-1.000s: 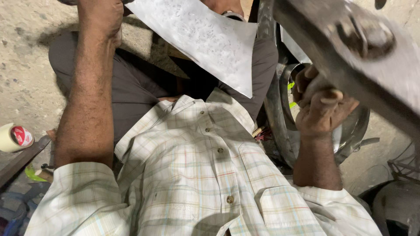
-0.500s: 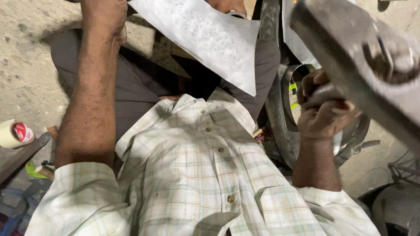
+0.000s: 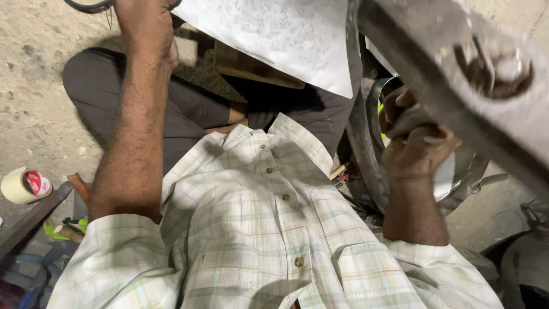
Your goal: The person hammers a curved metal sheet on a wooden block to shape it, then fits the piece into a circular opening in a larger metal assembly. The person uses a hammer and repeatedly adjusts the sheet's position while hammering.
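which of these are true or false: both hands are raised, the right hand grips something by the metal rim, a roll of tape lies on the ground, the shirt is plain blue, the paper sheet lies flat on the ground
Both hands are raised: true, left hand, right hand.
The right hand grips something by the metal rim: true.
A roll of tape lies on the ground: true.
The shirt is plain blue: false, pale checks.
The paper sheet lies on the ground: false, it sits above the lap.
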